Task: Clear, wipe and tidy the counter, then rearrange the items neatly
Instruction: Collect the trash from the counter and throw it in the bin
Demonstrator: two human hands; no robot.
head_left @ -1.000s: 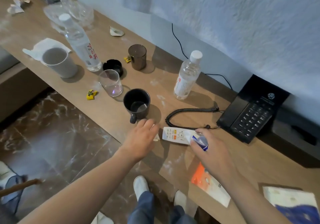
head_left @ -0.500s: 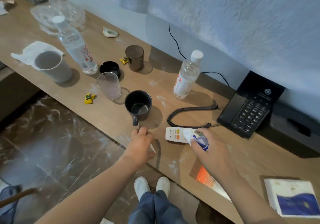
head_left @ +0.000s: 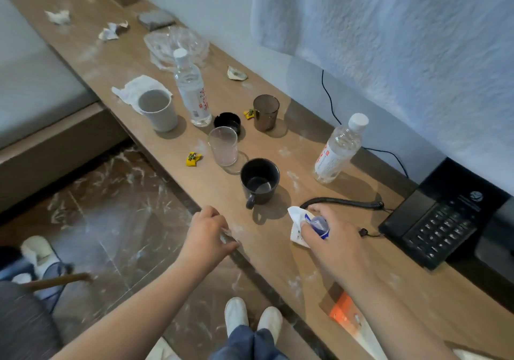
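Note:
My left hand (head_left: 208, 234) is at the front edge of the dusty wooden counter (head_left: 272, 254), its fingers pinching a small pale scrap (head_left: 226, 234). My right hand (head_left: 333, 245) grips a crumpled blue-and-white wrapper (head_left: 317, 224). A white item (head_left: 296, 227) that looks like the remote's end sticks out under its fingers. A black mug (head_left: 260, 181) stands just beyond both hands. Further back are a clear glass (head_left: 224, 146), a black ashtray (head_left: 228, 121), a brown tumbler (head_left: 265, 112), a white cup (head_left: 157, 109) and two water bottles (head_left: 192, 92) (head_left: 338, 151).
A black telephone (head_left: 439, 220) with its coiled cord (head_left: 342, 202) sits to the right. Yellow sweet wrappers (head_left: 193, 159), a tissue (head_left: 130, 89), paper scraps (head_left: 112, 31) and a glass dish (head_left: 175, 45) lie on the counter. An orange leaflet (head_left: 345, 309) hangs over the near edge.
My left hand has drawn back from beside the mug to the counter's edge with the scrap. My right hand now covers the remote, which no longer lies flat in view.

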